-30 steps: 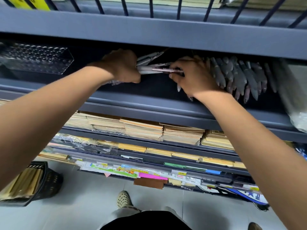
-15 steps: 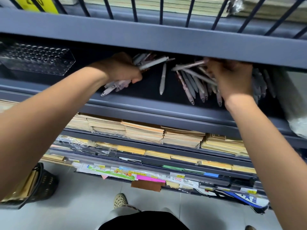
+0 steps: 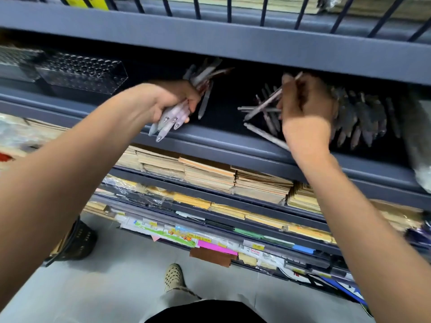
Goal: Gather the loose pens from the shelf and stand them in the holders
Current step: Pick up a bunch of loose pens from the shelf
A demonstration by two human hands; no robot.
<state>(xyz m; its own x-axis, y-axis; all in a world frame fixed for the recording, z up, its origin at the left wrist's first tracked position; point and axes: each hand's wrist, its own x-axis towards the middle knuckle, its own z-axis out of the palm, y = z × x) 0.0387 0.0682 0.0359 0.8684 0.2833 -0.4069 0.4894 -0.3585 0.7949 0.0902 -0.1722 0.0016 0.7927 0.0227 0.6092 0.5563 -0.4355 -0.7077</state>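
My left hand (image 3: pixel 173 102) grips a bundle of pale pens (image 3: pixel 169 120) over the front lip of the dark shelf (image 3: pixel 224 141), their tips pointing down. One loose pen (image 3: pixel 204 102) lies just right of that bundle. My right hand (image 3: pixel 305 106) pinches a single pale pen (image 3: pixel 263 106) lifted at a slant above a scatter of loose pens (image 3: pixel 265 134). A row of grey pens (image 3: pixel 360 117) lies behind and to the right of that hand. A clear plastic holder with a grid of holes (image 3: pixel 81 72) sits at the shelf's left end.
The shelf above (image 3: pixel 210 40) hangs low over the pens. A plastic-wrapped pack (image 3: pixel 419 136) sits at the far right. Stacks of brown notebooks (image 3: pixel 210 176) fill the shelf below. A black basket (image 3: pixel 77 243) stands on the floor at the left.
My right hand has drawn back out of the pen pile with one pen pinched in it. My left hand keeps its bundle, now turned more upright. The view has shifted slightly.
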